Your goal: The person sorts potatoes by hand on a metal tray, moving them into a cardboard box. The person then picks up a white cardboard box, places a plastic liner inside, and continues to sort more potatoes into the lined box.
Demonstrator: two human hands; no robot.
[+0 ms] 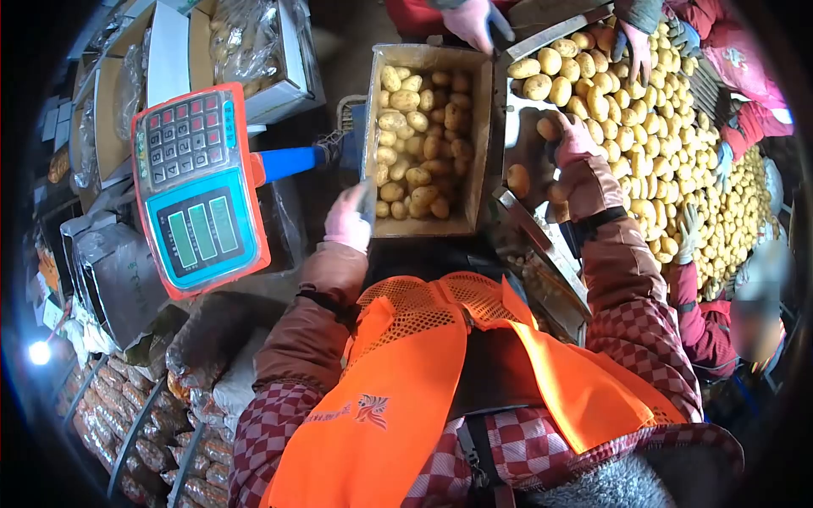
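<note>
A cardboard box [484, 144] of potatoes stands in front of my body. My left hand [349, 218], in a pink and grey glove, is at the box's near left corner, its fingertips against the left wall; how far its fingers are bent is hard to make out. To the right of the box, my right hand [577, 144], also gloved, reaches over the edge of the potato pile [648, 161]. A potato [549, 129] is at its fingertips, and another potato [518, 180] lies on the pale surface below. Whether the right fingers grip the potato is unclear.
A red and blue scale display [199, 190] stands at the left, near open boxes [279, 93] with plastic liners. Co-workers' gloved hands are at the top and right around the pile. A metal rail [542, 237] runs beside my right forearm. Filled bags [127, 415] lie lower left.
</note>
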